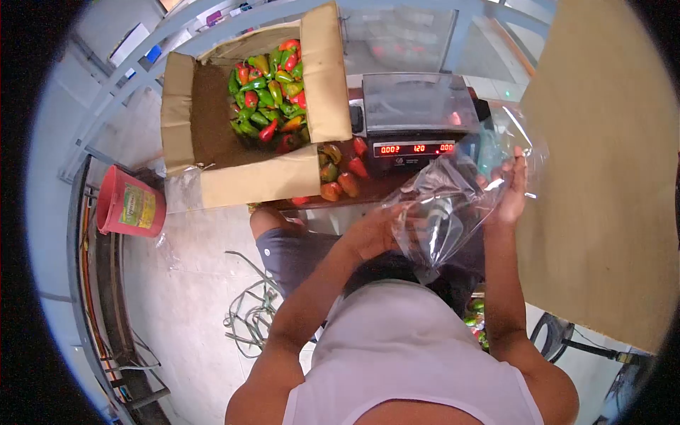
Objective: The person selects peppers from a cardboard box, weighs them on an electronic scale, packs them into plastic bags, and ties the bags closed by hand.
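Note:
A clear plastic bag (443, 212) spreads between my two hands, in front of a digital scale (418, 106) with a lit red display. My left hand (382, 228) is at the bag's left side, its fingers partly behind the plastic and closed on it. On the right, my right hand (508, 191) is raised with its fingers bent around the bag's edge. Nothing can be made out inside the bag. Left of the scale, an open cardboard box (258, 177) holds green and red peppers (265, 95). Several loose peppers (347, 183) lie between box and scale.
A pink bucket (131, 205) with a label stands at the left. Tangled green strapping (251, 308) lies on the floor. A large tan board (602, 177) fills the right side. More peppers (477, 319) show beside my body at the lower right.

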`<action>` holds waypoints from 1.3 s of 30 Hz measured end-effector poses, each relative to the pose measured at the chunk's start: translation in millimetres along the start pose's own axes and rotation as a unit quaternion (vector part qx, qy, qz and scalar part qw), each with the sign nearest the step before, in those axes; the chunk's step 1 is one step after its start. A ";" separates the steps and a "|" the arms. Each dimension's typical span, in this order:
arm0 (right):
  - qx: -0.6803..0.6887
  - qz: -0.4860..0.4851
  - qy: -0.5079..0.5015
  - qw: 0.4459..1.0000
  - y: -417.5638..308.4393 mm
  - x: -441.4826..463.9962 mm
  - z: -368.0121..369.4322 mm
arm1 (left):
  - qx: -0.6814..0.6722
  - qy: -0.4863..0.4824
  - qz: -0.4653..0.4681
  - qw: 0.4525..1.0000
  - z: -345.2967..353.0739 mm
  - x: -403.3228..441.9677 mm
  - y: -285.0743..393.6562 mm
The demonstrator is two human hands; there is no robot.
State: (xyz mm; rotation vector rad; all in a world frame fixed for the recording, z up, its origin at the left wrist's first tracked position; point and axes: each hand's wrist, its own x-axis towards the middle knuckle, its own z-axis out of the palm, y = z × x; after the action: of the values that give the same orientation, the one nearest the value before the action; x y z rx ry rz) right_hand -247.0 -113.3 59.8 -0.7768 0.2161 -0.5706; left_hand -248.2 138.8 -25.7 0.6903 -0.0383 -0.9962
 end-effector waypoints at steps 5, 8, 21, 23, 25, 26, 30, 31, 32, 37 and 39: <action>-0.009 -0.048 0.168 0.985 0.8 -0.7 -34.9 | -0.002 0.045 0.046 0.998 8.7 9.0 -15.4; 0.000 0.109 -0.074 0.991 20.9 -4.5 -104.3 | 0.123 0.157 0.127 0.972 27.9 -3.9 13.4; -0.257 0.148 -0.557 0.776 53.3 2.2 30.8 | 0.415 0.051 0.107 0.902 65.4 -40.3 67.6; -0.346 0.110 -0.517 0.775 55.3 -8.2 35.7 | 0.426 0.090 0.135 0.890 47.8 -55.5 77.9; -0.371 0.037 -0.423 0.826 58.7 -29.5 43.9 | 0.441 0.128 0.139 0.878 42.6 -74.7 81.0; -0.372 0.045 -0.429 0.822 54.0 -33.7 50.1 | 0.389 0.107 0.130 0.906 36.2 -81.9 84.4; -0.370 0.036 -0.439 0.818 35.3 -35.4 60.9 | 0.450 0.110 0.125 0.877 37.6 -95.3 98.0; -0.376 0.032 -0.442 0.814 32.4 -35.4 62.0 | 0.477 0.101 0.131 0.863 40.4 -95.9 98.7; -0.382 0.029 -0.446 0.809 31.2 -35.2 62.5 | 0.487 0.093 0.134 0.858 40.3 -95.0 97.6; -0.437 -0.058 -0.432 0.787 26.7 -34.1 59.8 | 0.538 0.137 0.108 0.825 48.3 -88.7 87.8; -0.445 -0.071 -0.424 0.785 22.2 -33.8 60.0 | 0.540 0.145 0.113 0.821 48.3 -86.2 84.5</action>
State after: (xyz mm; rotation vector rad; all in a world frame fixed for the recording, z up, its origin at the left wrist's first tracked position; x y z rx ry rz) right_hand -242.9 -45.7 85.3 -1.9136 -0.4660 -0.1732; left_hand -248.7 210.9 82.5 1.8327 -0.4376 -0.5549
